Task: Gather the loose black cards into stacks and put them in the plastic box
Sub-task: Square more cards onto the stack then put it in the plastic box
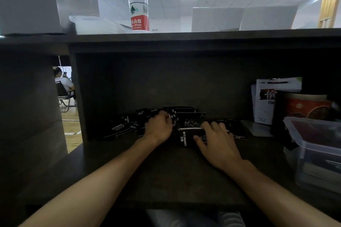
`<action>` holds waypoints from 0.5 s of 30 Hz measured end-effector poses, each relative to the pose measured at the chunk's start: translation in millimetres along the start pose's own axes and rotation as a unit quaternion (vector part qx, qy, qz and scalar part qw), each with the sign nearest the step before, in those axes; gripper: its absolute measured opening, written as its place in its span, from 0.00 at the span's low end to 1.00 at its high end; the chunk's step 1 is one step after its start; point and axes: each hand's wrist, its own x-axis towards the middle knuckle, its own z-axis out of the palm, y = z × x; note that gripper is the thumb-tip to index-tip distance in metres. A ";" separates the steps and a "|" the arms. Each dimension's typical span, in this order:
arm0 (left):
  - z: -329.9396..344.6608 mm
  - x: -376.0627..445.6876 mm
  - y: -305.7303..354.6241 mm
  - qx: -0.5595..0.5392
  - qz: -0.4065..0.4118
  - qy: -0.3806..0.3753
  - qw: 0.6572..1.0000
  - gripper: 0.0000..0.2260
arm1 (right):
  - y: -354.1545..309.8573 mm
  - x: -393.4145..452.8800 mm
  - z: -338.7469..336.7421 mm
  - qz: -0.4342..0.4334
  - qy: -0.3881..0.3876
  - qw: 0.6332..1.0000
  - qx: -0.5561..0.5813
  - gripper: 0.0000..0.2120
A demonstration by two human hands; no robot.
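— Cards first: where do they lie for you?

— Your loose black cards with white print are strewn along the back of the dark brown wooden desk, against the rear panel of the alcove. Some lie flat to the left, others lean fanned in the middle, and a few more spread out to the right, past your right hand.

— And your hands?

— Your left hand sits in the middle of the pile, knuckles up, fingers curled down into the cards; whether they actually pinch one you cannot tell, since the fingertips are hidden. Your right hand holds a gathered stack of black cards marked "CAMPING CLUB", thumb curled across its printed face and fingers bent over its top edge. The stack stands tilted just in front of the fanned cards, between your two hands.

— The box?

— Your clear plastic box with a rimmed opening stands at the right edge of the desk, well apart from the pile. Something dark lies at its bottom, too blurred to name.

— Anything else around you?

— Behind the box stand a white printed pouch and a reddish-brown package. On the shelf above you a clear water bottle with a red cap and red label stands upright, with white cartons to either side. Through the gap at the left a seated person shows in the distance.
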 end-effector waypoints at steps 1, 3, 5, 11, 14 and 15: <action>-0.3 7.5 -13.7 0.119 0.007 0.011 0.993 0.17 | 1.6 -1.1 3.7 -0.001 0.002 1.000 -0.004 0.17; 6.0 15.2 -32.0 0.229 0.006 0.002 0.973 0.22 | 4.5 -2.0 5.7 -0.008 0.005 1.000 -0.001 0.16; 15.7 15.3 -37.7 0.259 0.024 0.006 0.966 0.23 | 4.9 -3.2 4.9 -0.012 0.010 1.000 -0.002 0.15; 17.8 -7.7 -24.5 0.257 0.046 0.020 0.965 0.31 | 0.9 -9.2 -3.7 0.012 0.006 1.000 -0.007 0.16; 16.5 -17.8 -15.5 0.269 0.071 0.013 0.961 0.26 | -0.6 -12.0 -6.2 0.022 0.013 1.000 -0.006 0.16; 16.4 -21.3 -14.3 0.260 0.081 -0.004 0.962 0.24 | -0.7 -12.3 -6.4 0.025 0.016 1.000 -0.005 0.16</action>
